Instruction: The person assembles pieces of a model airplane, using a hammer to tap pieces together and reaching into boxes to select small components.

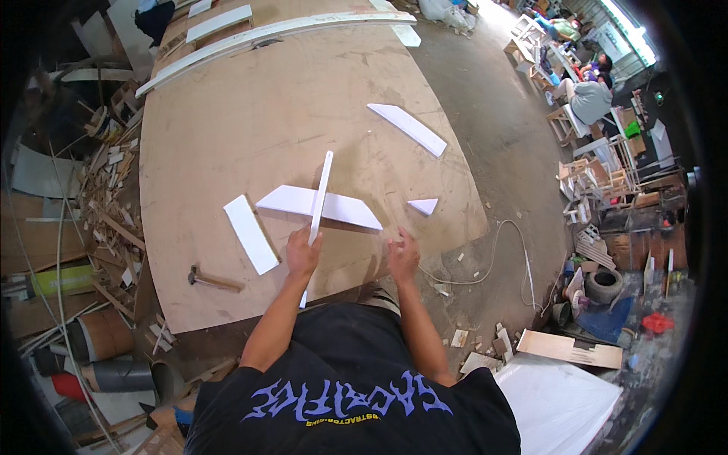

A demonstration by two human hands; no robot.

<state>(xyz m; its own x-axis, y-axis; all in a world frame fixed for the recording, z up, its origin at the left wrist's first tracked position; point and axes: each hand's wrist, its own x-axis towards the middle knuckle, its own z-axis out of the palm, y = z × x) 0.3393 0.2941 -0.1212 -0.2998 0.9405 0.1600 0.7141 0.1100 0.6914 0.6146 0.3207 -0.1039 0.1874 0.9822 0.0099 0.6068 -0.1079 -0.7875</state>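
Observation:
My left hand (302, 254) is closed around a long narrow white strip (324, 179), which points away from me and crosses above a white board with slanted ends (350, 207). My right hand (403, 256) is held near the right tip of that board, fingers apart, with nothing visible in it. To the left lies a white rectangular board (252, 236). A small white triangular offcut (424, 205) rests beyond my right hand, and another slant-ended white board (408, 129) lies farther off. The hammer (215, 281) sits at the near left of the plywood table (227, 152).
A long white rail (273, 34) spans the table's far end. Scrap wood (110, 189) is heaped along the left side. A pale cable (493, 254) loops over the floor at right. People sit near wooden frames (580, 189) at the far right; a tire (604, 285) lies nearer.

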